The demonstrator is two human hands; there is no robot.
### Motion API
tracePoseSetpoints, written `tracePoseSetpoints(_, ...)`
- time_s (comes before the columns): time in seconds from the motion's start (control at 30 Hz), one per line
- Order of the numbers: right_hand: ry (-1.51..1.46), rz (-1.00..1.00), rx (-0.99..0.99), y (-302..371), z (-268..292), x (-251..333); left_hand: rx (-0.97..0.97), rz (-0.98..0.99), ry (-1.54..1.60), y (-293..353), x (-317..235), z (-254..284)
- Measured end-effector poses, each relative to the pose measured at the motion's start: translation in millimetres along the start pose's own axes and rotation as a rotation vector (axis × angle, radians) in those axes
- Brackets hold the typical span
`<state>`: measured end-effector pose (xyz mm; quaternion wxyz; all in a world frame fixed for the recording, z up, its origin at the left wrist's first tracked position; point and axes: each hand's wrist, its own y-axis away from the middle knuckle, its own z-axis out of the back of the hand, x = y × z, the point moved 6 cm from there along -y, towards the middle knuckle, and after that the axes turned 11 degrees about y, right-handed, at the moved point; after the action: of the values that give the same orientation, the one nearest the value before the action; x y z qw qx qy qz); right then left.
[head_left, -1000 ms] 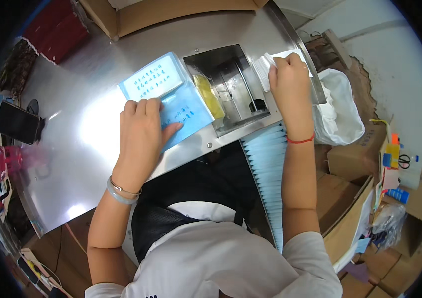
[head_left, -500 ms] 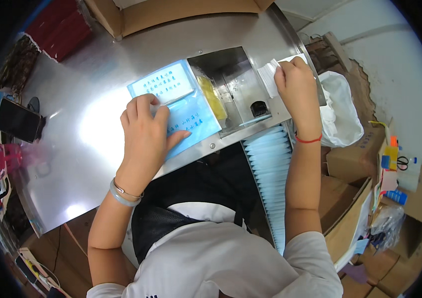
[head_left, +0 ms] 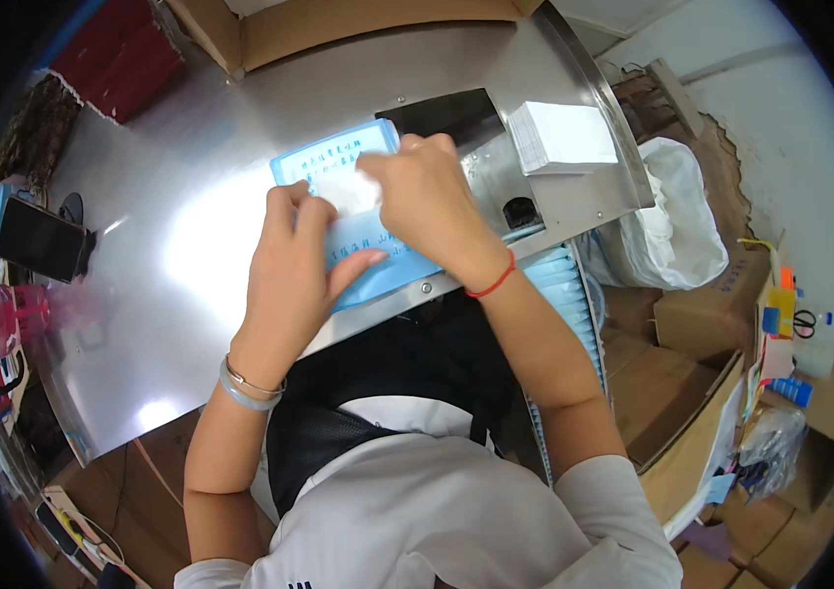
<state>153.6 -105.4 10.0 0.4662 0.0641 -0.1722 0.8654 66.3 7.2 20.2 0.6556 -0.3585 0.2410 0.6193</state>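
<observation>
The left hand (head_left: 289,250) rests on the blue packet (head_left: 388,263), thumb spread away from its bent fingers. The right hand (head_left: 427,201) is curled over the same packet, its fingertips blurred; whether they pinch anything, I cannot tell. Half a second ago it was at the white paper stack (head_left: 572,137), now uncovered on the right. The packet lies near the front edge of the metal table (head_left: 201,334), bearing rows of blue characters.
</observation>
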Motion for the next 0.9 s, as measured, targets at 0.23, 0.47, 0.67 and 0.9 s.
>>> tracePoseSetpoints(0.23, -0.057, 0.078, -0.565, 18, 78, -50, -0.156, -0.233, -0.186, -8, -21, 16)
tracePoseSetpoints(0.47, 0.434, -0.210, -0.470, 30, 63, -89, 0.154, -0.328, -0.513, -66, -43, -100)
tracePoseSetpoints(0.67, 0.193, -0.109, -0.350, 34, 86, -116, 0.012, -0.237, -0.378, -23, -30, -38)
tracePoseSetpoints(0.9, 0.059, 0.279, -0.464, 55, 73, 3, 0.092, -0.135, -0.428, 21, 12, 8)
